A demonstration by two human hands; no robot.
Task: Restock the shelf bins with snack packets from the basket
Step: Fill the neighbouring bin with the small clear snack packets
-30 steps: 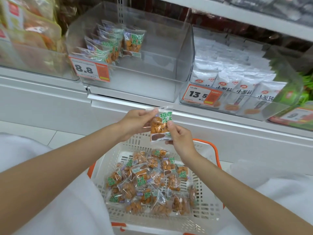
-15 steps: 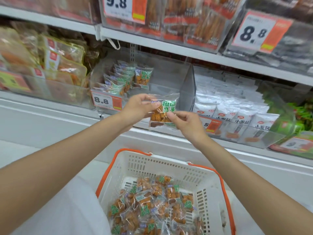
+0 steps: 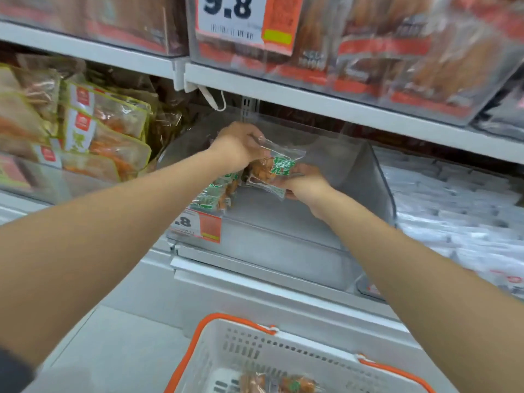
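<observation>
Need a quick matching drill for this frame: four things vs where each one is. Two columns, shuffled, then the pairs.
Column 1:
1. snack packet
2. basket
3. 9.8 price tag
4. white packets

Column 2:
A. bin to the right of the clear bin
B. upper shelf bin front
C. held by left hand and right hand inside the clear bin
D. bottom of the view, below the shelves

Pairs: 1-C, 2-D, 3-B, 4-A

White shelf (image 3: pixel 283 282), clear bin (image 3: pixel 283 245) on it, basket (image 3: pixel 255 353) below
</observation>
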